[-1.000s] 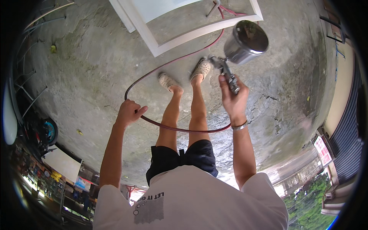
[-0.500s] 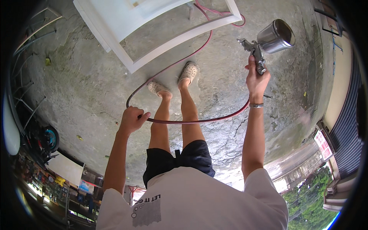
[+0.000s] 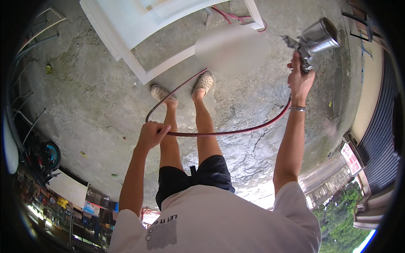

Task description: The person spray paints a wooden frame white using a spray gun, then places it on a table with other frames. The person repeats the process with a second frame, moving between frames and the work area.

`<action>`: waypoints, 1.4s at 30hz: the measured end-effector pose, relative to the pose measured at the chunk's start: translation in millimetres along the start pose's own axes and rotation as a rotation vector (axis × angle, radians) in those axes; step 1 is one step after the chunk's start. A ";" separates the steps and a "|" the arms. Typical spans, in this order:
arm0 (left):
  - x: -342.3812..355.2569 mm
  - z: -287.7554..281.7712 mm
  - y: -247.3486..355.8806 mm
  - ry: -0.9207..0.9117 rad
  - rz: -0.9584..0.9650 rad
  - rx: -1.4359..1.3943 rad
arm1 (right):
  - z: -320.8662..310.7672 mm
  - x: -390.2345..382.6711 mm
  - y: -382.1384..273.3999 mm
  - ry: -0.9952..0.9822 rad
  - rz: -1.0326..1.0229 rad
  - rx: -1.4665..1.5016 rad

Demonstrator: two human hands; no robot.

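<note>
The right hand (image 3: 300, 78) is raised at arm's length, its fingers wrapped tight round the grip of one metal spray gun (image 3: 310, 42). The gun's long axis runs from the grip in the fist up to the round steel cup (image 3: 322, 33), which sits at the top and leans toward the right edge of the view; its nozzle end points left, toward the white frame (image 3: 139, 29). A wristband (image 3: 298, 109) circles the right wrist.

One red hose (image 3: 228, 133) hangs from below the right hand, sags in a long curve across both bare legs, and passes through the left hand (image 3: 151, 134). The fingers of that hand are curled shut around the hose, gripping it in front of the left thigh. From there the hose loops up and over the concrete floor (image 3: 84, 97), past the shoes toward the lower edge of the white frame. More red hose (image 3: 230, 17) lies on the floor behind the frame; whether it is the same line cannot be told.

Two pale perforated clogs (image 3: 162, 93) stand on the cracked floor just beside the frame's near corner. The single white frame lies flat across the far part of the floor, its long rails slanting from upper left to lower right.
</note>
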State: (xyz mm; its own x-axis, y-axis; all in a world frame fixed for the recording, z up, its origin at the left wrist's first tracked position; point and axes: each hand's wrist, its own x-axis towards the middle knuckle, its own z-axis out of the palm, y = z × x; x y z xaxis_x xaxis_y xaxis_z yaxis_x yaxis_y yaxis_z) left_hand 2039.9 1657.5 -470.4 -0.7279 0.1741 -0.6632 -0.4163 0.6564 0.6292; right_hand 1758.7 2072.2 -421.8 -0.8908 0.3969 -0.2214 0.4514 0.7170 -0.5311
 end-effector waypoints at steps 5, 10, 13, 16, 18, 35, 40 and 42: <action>-22.3 -18.1 -38.4 0.069 0.049 0.063 | 27.4 -72.6 -33.2 -0.146 -0.073 0.080; -46.2 -48.4 -79.2 0.075 0.072 0.146 | 50.9 -144.3 -67.0 -0.214 -0.136 0.158; -55.6 -64.2 -96.9 0.087 0.096 0.197 | 65.4 -182.9 -79.0 -0.274 -0.143 0.171; -65.2 -76.2 -110.6 0.085 0.096 0.222 | 79.4 -218.6 -93.5 -0.363 -0.160 0.210; -69.4 -80.8 -119.8 0.099 0.119 0.239 | 88.0 -237.9 -99.4 -0.412 -0.217 0.214; -78.3 -54.2 -121.8 -0.042 0.102 0.273 | 85.0 -295.4 -90.6 -0.756 -0.386 0.253; -66.5 -40.3 -94.7 -0.014 0.105 0.239 | 74.2 -225.7 -49.7 -0.442 -0.227 0.183; -60.4 -33.6 -83.5 0.023 0.115 0.228 | 67.1 -189.8 -35.4 -0.353 -0.116 0.165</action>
State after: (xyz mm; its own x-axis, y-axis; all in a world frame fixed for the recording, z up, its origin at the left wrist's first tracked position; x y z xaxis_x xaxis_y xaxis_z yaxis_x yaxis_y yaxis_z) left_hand 2100.3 1567.5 -469.4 -0.7768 0.2418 -0.5815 -0.1985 0.7822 0.5905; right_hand 1908.3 1933.1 -415.8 -0.9114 0.0774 -0.4042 0.3583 0.6325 -0.6867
